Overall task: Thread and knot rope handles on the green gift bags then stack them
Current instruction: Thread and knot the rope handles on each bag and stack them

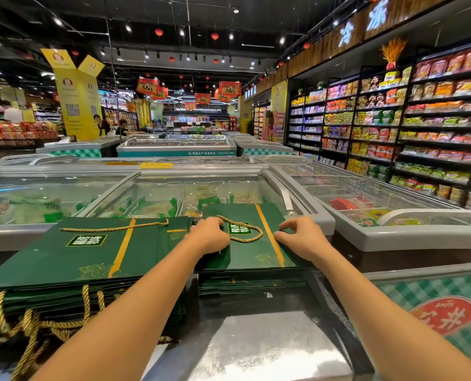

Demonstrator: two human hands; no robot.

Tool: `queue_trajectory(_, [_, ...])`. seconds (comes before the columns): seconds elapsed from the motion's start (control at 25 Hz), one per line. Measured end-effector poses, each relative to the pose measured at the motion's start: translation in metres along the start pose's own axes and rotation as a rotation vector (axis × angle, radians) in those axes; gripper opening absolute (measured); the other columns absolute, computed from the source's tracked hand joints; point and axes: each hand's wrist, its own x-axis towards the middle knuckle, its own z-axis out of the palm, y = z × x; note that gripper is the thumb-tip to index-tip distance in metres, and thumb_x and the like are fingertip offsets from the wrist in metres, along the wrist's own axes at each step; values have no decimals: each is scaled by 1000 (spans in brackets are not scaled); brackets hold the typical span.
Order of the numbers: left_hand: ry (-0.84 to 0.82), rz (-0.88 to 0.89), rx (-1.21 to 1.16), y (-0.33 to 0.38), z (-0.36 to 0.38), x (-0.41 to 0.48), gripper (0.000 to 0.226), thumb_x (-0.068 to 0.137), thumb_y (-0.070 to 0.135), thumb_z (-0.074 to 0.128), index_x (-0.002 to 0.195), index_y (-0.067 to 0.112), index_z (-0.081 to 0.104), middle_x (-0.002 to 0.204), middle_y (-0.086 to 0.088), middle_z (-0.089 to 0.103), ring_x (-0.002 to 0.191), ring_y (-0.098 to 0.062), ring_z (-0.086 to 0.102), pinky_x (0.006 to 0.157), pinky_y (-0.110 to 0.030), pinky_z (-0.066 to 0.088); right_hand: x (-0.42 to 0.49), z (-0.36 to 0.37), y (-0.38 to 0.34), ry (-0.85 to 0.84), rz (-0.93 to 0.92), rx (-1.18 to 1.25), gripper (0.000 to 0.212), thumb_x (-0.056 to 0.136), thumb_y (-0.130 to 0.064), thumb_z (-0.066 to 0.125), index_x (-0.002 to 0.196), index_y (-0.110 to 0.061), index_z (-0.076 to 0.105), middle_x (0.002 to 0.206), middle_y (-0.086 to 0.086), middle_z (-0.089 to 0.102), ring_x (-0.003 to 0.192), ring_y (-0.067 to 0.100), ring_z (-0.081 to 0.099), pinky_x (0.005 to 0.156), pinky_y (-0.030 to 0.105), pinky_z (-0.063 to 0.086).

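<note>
A person's bare arms reach across a steel counter (256,339) in a supermarket aisle toward two piles of flat green gift bags. The left hand (209,235) curls its fingers over the left edge of the top bag (245,254) on the right stack (251,284). The right hand (303,237) pinches the same bag's right edge between thumb and bent fingers. A gold rope handle (246,233) lies looped across the bag's white-lettered label, one end running under the left knuckles; whether that hand grips the rope as well cannot be told from this angle. Just beside it, the taller left stack (78,259) carries its own gold rope (113,229) stretched across the top, with more gold ropes (28,320) hanging off its near edge. Both piles sit against glass-lidded chest freezers (174,193). Shelves of packaged goods (421,119) line the right wall.
</note>
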Motion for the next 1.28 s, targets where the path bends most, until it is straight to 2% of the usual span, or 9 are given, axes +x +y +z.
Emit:
queue_trajectory(0.16, [-40,-47,74,-3,13,6,61,99,49,39,157,33,25,163,-20,9,142,-46,31,116,-54,31,3,6,-6,-114,-64,-100,60,98,-51,58,146,-15,53,150,8,52,136,25,50,107,35,42])
queue_trajectory(0.24, [-8,-12,101,-1,21,3,63,100,56,36,158,41,16,166,-9,-17,150,-47,11,119,-55,22,6,13,-8,-199,-72,-165,72,97,-64,49,156,-26,38,165,13,27,153,29,25,122,45,28])
queue_trajectory(0.32, [-20,21,157,-4,30,1,61,101,60,29,157,47,10,165,0,-23,152,-43,-6,119,-57,14,5,24,-7,-274,-76,-237,74,97,-71,39,161,-37,22,171,9,5,158,28,-1,127,49,11])
queue_trajectory(0.56, [-10,15,250,-15,52,6,61,99,61,20,157,47,6,168,-1,-12,152,-38,-17,121,-57,8,-1,46,6,-290,-83,-388,68,101,-68,25,161,-42,7,172,0,-2,157,23,-10,125,46,3])
queue_trajectory(0.76, [-48,1,237,-13,47,4,62,100,62,21,157,46,6,168,-1,-13,152,-39,-15,121,-58,8,-1,46,2,-235,-109,-541,69,99,-69,21,161,-39,15,170,5,14,157,27,8,124,51,16])
queue_trajectory(0.88, [-22,53,289,-9,26,-4,61,100,61,30,154,34,31,164,-10,20,149,-41,18,118,-55,26,-9,35,-14,21,-239,-642,55,102,-60,32,141,-26,52,137,5,57,131,28,50,106,43,38])
queue_trajectory(0.96, [114,165,321,-7,-3,-21,46,98,50,45,132,22,57,130,-10,59,122,-33,55,101,-47,48,-19,33,-36,184,-327,-541,42,103,-45,42,130,-18,59,122,4,64,115,27,58,95,41,45])
queue_trajectory(1.04, [233,231,297,-14,-34,-44,35,96,40,51,123,20,64,117,-3,67,106,-25,62,91,-42,53,-32,40,-68,230,-421,-345,33,101,-36,49,120,-16,66,115,4,67,108,27,60,92,43,48])
queue_trajectory(1.28, [384,-12,339,-108,-115,-117,31,96,42,55,119,24,66,124,1,66,111,-23,61,93,-43,53,-77,95,-161,-99,-493,-18,46,99,-51,51,83,-14,73,76,3,72,75,23,66,75,39,55])
